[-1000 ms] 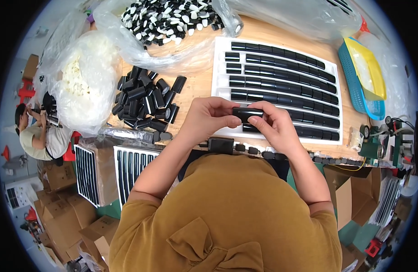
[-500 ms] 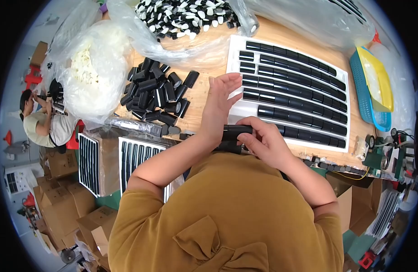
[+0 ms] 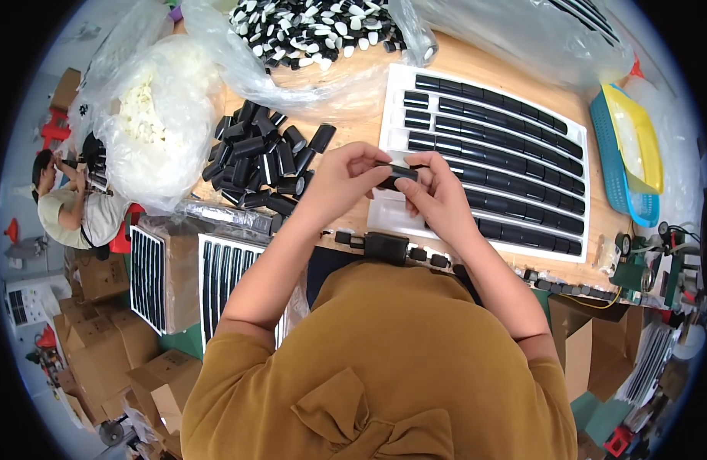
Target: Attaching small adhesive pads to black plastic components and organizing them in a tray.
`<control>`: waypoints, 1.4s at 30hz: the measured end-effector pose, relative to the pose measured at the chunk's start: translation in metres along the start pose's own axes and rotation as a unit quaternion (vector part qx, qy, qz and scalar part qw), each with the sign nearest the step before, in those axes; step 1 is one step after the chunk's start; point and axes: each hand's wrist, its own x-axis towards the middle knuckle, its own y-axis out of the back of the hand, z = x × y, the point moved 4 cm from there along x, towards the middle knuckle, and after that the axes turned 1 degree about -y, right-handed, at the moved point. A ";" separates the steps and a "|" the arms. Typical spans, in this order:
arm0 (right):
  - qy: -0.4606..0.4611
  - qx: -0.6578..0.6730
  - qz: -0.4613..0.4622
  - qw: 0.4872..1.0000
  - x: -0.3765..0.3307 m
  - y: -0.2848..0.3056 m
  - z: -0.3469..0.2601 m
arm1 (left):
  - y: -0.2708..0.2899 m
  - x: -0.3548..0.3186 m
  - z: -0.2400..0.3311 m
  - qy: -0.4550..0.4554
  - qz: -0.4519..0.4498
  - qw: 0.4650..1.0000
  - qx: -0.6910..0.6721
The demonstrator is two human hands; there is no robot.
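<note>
A short glossy black tube-like piece [image 3: 400, 175] is held between my two hands, over the near left corner of the white tray [image 3: 390, 217]. My left hand [image 3: 343, 184] pinches its left end, with the fingers curled round it. At the other end, my right hand [image 3: 439, 198] grips it between thumb and fingers. Rows of similar black pieces [image 3: 514, 172] fill most of the tray's grooves. Left of my hands, more of these pieces lie in a loose pile [image 3: 254, 157] on the wooden table.
Black and white oval caps [image 3: 315, 31] are heaped at the back. A clear bag [image 3: 150, 123] of pale parts stands at the left, and blue and yellow baskets [image 3: 626, 153] at the right. Filled trays [image 3: 148, 276] lean below the table's left edge. A person sits far left.
My left hand, raised with fingers spread before, has come down and closed on the black piece. Both hands and the piece have moved away from my body, toward the tray.
</note>
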 end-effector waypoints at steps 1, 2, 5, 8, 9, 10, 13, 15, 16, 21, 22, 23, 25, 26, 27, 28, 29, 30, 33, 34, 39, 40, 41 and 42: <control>0.024 -0.010 -0.005 1.000 0.004 0.000 0.004 | 0.012 -0.004 -0.002 -0.003 0.024 1.000 -0.005; 0.069 -0.133 0.031 0.988 0.009 0.004 -0.001 | 0.028 -0.010 -0.003 -0.007 0.051 0.999 -0.008; 0.234 -0.461 0.150 0.843 0.018 0.024 -0.006 | 0.117 -0.013 -0.011 -0.108 0.291 0.950 0.041; 0.198 -0.487 0.128 0.841 0.025 0.031 0.010 | 0.224 -0.024 -0.045 -0.151 0.494 0.835 0.189; 0.213 -0.507 0.134 0.824 0.023 0.028 0.010 | 0.243 -0.026 -0.051 -0.136 0.525 0.810 0.221; 0.223 -0.518 0.140 0.814 0.022 0.026 0.012 | 0.254 -0.026 -0.053 -0.116 0.535 0.798 0.252; 0.193 -0.527 0.128 0.818 0.025 0.024 0.015 | 0.268 -0.023 -0.059 -0.058 0.527 0.783 0.325; 0.211 -0.520 0.143 0.815 0.027 0.025 0.013 | 0.262 -0.010 -0.057 -0.022 0.504 0.783 0.365; 0.204 -0.514 0.138 0.822 0.029 0.026 0.012 | 0.250 -0.002 -0.042 -0.101 0.517 0.720 0.451; 0.176 -0.471 0.137 0.854 0.025 0.025 0.004 | 0.195 0.078 -0.013 -0.243 0.385 0.801 0.389; 0.186 -0.440 0.164 0.863 0.021 0.027 -0.001 | 0.176 0.098 -0.005 -0.229 0.355 0.820 0.386; 0.188 -0.442 0.166 0.861 0.017 0.030 -0.004 | 0.165 0.116 -0.003 -0.222 0.338 0.827 0.391; 0.226 -0.416 0.167 0.865 0.008 0.033 -0.012 | 0.162 0.160 -0.015 -0.251 0.295 0.794 0.468; 0.225 -0.411 0.167 0.868 0.003 0.037 -0.013 | 0.156 0.176 -0.019 -0.268 0.265 0.780 0.499; 0.226 -0.413 0.170 0.866 -0.004 0.038 -0.017 | 0.151 0.190 -0.023 -0.284 0.236 0.764 0.529; 0.178 -0.352 0.174 0.902 -0.011 0.042 -0.017 | 0.142 0.205 -0.026 -0.251 0.193 0.759 0.569; 0.131 -0.287 0.177 0.932 -0.018 0.047 -0.017 | 0.132 0.211 -0.026 -0.240 0.170 0.752 0.591; 0.098 -0.259 0.173 0.945 -0.024 0.051 -0.018 | 0.132 0.221 -0.034 -0.216 0.163 0.735 0.622; 0.082 -0.112 0.207 0.968 -0.042 0.065 -0.003 | 0.123 0.227 -0.035 -0.163 0.174 0.736 0.633; 0.075 -0.087 0.228 0.967 -0.048 0.068 -0.004 | 0.124 0.224 -0.033 -0.125 0.198 0.754 0.614; 0.024 0.038 0.244 0.969 -0.051 0.084 0.003 | 0.137 0.201 -0.022 -0.160 0.269 0.795 0.520; 0.015 0.063 0.238 0.969 -0.051 0.084 0.003 | 0.132 0.189 -0.012 -0.172 0.273 0.824 0.466; 0.006 0.087 0.232 0.969 -0.049 0.085 0.003 | 0.124 0.179 -0.007 -0.182 0.271 0.864 0.384; 0.007 0.087 0.225 0.970 -0.045 0.085 0.001 | 0.116 0.167 -0.005 -0.189 0.267 0.897 0.299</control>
